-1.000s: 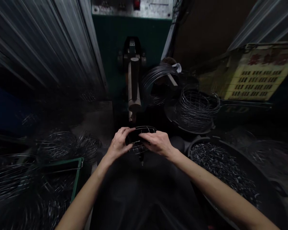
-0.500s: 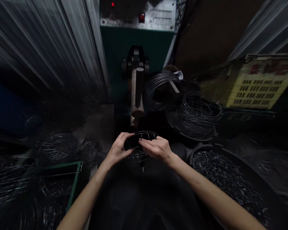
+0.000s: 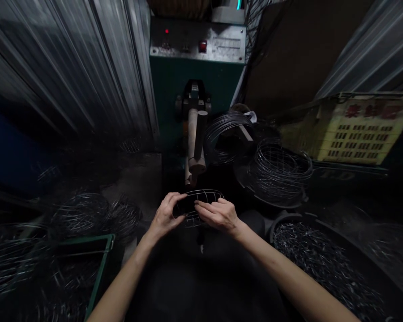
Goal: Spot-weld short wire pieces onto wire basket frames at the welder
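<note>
Between my hands is a round wire basket [image 3: 206, 193], its thin metal rim and cross wires tilted toward me. My left hand [image 3: 166, 212] is closed on its left side, thumb below and fingers along the upper rim. On the right side, my right hand [image 3: 218, 213] grips the basket with its fingers bent and the index finger reaching inward over the wires. Just beyond the basket stand the rod-shaped electrodes [image 3: 195, 156] of a green machine [image 3: 177, 74]; the basket's far rim lies close below their tips. Whether they touch I cannot tell.
A black tub [image 3: 278, 219] of small metal pieces stands at right. Behind it, wire rings [image 3: 282, 156] lie in a dark basin, near a wire coil [image 3: 228, 125] and a yellow crate [image 3: 359, 134]. At left, a green crate [image 3: 104, 250] stands among wire parts [image 3: 80, 210].
The view has tipped upward, so the machine and surroundings sit lower in the picture. Both hands keep their hold on the wire basket, which has shifted only slightly.
</note>
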`<state>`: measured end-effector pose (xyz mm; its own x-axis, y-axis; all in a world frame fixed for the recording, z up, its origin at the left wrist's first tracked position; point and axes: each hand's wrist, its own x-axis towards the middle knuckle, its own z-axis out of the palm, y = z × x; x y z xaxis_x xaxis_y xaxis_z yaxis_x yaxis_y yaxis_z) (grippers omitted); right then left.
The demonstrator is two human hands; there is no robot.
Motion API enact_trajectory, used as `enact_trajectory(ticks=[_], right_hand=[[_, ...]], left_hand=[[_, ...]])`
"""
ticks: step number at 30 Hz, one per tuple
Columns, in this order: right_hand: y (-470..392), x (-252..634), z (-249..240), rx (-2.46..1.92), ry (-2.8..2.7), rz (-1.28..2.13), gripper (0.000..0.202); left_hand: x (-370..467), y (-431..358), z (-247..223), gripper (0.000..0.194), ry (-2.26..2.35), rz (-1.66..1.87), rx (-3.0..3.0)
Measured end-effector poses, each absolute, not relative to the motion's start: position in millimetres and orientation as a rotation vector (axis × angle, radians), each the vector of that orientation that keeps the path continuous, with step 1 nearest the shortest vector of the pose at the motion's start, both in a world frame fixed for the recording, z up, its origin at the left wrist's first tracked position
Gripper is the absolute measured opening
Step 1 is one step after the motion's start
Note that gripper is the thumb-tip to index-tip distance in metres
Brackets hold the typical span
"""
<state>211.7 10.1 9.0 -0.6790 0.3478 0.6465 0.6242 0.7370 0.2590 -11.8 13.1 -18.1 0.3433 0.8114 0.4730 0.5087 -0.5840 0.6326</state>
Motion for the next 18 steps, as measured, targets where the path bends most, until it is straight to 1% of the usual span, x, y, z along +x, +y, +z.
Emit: enact_trajectory(ticks=[7,14,18], right_hand=[[21,210,3,-0.719,-2.325,-0.664,0.011],[19,213,-5,-0.728,-2.348,-0.793,0.016],[16,213,-5,-0.698,-2.352,-0.787,0.019]], left_hand=[[-13,22,-26,0.053,1.193,1.127,2.23],[-13,22,-30,0.058,1.194,1.103,2.326],[-12,17,-31,0.06,1.214,1.116,2.353]])
